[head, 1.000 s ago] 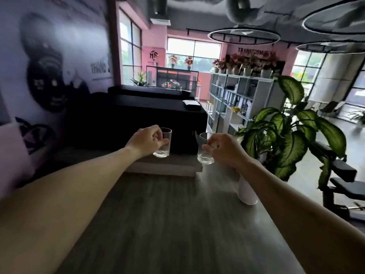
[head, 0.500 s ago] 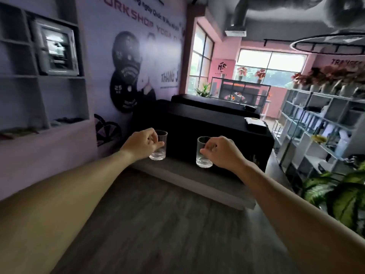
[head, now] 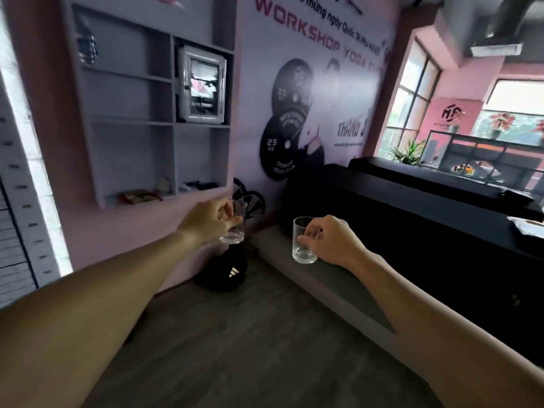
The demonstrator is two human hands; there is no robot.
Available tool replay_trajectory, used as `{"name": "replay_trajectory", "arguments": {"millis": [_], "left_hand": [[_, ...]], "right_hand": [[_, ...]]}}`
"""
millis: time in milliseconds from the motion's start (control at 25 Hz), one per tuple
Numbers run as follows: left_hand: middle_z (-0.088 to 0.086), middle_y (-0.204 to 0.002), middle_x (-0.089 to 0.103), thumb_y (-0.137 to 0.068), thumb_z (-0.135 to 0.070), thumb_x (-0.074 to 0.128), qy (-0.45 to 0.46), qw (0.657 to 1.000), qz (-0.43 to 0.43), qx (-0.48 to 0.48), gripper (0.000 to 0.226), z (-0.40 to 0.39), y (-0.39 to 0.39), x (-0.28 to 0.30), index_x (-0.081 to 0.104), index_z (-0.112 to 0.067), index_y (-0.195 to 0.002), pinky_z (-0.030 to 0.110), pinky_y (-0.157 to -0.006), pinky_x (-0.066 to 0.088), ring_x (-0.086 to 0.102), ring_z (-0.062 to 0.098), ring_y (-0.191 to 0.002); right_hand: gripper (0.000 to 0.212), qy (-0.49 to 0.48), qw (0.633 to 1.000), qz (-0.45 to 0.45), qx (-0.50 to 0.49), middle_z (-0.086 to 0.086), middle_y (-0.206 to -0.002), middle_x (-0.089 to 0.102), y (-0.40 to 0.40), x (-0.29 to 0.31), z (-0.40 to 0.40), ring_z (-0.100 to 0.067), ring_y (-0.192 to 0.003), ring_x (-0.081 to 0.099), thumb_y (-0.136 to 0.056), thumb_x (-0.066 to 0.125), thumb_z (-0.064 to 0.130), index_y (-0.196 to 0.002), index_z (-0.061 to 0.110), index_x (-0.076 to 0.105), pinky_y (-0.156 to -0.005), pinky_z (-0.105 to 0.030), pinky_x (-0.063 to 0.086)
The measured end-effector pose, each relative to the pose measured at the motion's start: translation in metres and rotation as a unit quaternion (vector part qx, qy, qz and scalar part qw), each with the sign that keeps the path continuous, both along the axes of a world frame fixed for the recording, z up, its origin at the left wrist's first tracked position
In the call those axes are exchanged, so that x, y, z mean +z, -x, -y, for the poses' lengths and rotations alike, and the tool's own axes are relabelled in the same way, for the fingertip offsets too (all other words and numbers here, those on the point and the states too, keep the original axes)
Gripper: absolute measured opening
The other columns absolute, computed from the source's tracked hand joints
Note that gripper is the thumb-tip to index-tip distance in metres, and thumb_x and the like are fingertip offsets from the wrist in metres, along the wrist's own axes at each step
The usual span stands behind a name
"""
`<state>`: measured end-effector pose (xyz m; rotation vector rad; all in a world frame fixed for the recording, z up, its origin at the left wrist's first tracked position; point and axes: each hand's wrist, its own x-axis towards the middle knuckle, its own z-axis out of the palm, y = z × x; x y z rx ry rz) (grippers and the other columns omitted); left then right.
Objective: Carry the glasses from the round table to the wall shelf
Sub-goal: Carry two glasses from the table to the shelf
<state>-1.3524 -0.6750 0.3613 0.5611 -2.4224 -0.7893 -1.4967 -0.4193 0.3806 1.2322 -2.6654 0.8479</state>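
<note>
Wall shelf (head: 132, 122): pale, boxy, open cubbies on pink wall, upper left; metal-framed box in one cubby, small blurred items along the bottom row.
Black cabinet block (head: 412, 231): matte, long, right.
Black bag (head: 226, 272): soft, white logo, on grey wood-grain floor.
Left hand (head: 209, 222): fingers curled round left glass (head: 235, 231), clear cylindrical tumbler, empty, upright, in the air below the shelf.
Right hand (head: 332, 242): gripping right glass (head: 303, 242), same kind, empty, upright, held in front of cabinet.
</note>
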Motion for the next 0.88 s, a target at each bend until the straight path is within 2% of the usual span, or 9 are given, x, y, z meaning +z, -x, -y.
{"name": "replay_trajectory", "arguments": {"millis": [160, 280, 520, 680, 760, 880], "left_hand": [[-0.003, -0.083, 0.067, -0.076, -0.049, 0.072, -0.006, 0.999, -0.011, 0.048, 0.026, 0.097, 0.037, 0.0, 0.059, -0.028, -0.084, 0.032, -0.069, 0.047, 0.063, 0.016, -0.081], [-0.007, -0.076, 0.065, -0.075, -0.05, 0.072, 0.0, 0.997, -0.036, 0.064, 0.026, 0.158, 0.07, 0.016, 0.057, -0.03, -0.08, 0.027, -0.061, 0.045, 0.062, 0.013, -0.074], [-0.006, -0.071, 0.064, -0.075, -0.05, 0.072, 0.002, 0.995, -0.029, 0.095, 0.027, 0.251, 0.117, 0.023, 0.056, -0.028, -0.078, 0.028, -0.06, 0.043, 0.06, 0.014, -0.068], [-0.001, -0.077, 0.069, -0.076, -0.044, 0.072, 0.013, 0.991, -0.023, 0.133, 0.024, 0.317, 0.141, 0.021, 0.059, -0.024, -0.078, 0.038, -0.072, 0.053, 0.065, 0.021, -0.076], [0.002, -0.077, 0.07, -0.077, -0.041, 0.073, 0.024, 0.988, -0.024, 0.148, 0.023, 0.349, 0.155, 0.023, 0.058, -0.024, -0.078, 0.043, -0.074, 0.055, 0.067, 0.025, -0.077], [0.002, -0.08, 0.071, -0.078, -0.039, 0.075, 0.039, 0.98, -0.017, 0.196, 0.023, 0.413, 0.189, 0.038, 0.059, -0.023, -0.08, 0.046, -0.077, 0.055, 0.068, 0.024, -0.08]], "right_hand": [[0.014, -0.01, 0.999, -0.008, 0.037, 0.003, -0.093, 0.063, 0.052, 0.009, 0.099, -0.013, -0.085, 0.061, -0.081, 0.072, 0.042, -0.083, 0.028, 0.07, -0.076, -0.031, 0.052], [0.014, -0.004, 0.999, -0.021, 0.042, 0.001, -0.092, 0.064, 0.092, 0.025, 0.167, -0.016, -0.087, 0.061, -0.081, 0.072, 0.038, -0.086, 0.026, 0.072, -0.078, -0.033, 0.052], [0.019, -0.008, 0.997, -0.024, 0.07, -0.003, -0.09, 0.07, 0.151, 0.026, 0.284, -0.022, -0.086, 0.065, -0.08, 0.073, 0.038, -0.086, 0.02, 0.074, -0.079, -0.034, 0.052], [0.017, -0.015, 0.992, -0.007, 0.127, -0.005, -0.093, 0.072, 0.194, 0.015, 0.376, -0.024, -0.089, 0.066, -0.08, 0.074, 0.037, -0.085, 0.02, 0.073, -0.081, -0.035, 0.053], [0.016, -0.009, 0.988, -0.008, 0.154, -0.006, -0.095, 0.07, 0.221, 0.006, 0.419, -0.024, -0.089, 0.065, -0.08, 0.073, 0.037, -0.085, 0.022, 0.073, -0.08, -0.031, 0.05], [0.016, 0.011, 0.979, -0.02, 0.204, -0.002, -0.09, 0.068, 0.276, 0.015, 0.508, -0.022, -0.085, 0.063, -0.082, 0.072, 0.039, -0.083, 0.023, 0.071, -0.078, -0.033, 0.052]]}}
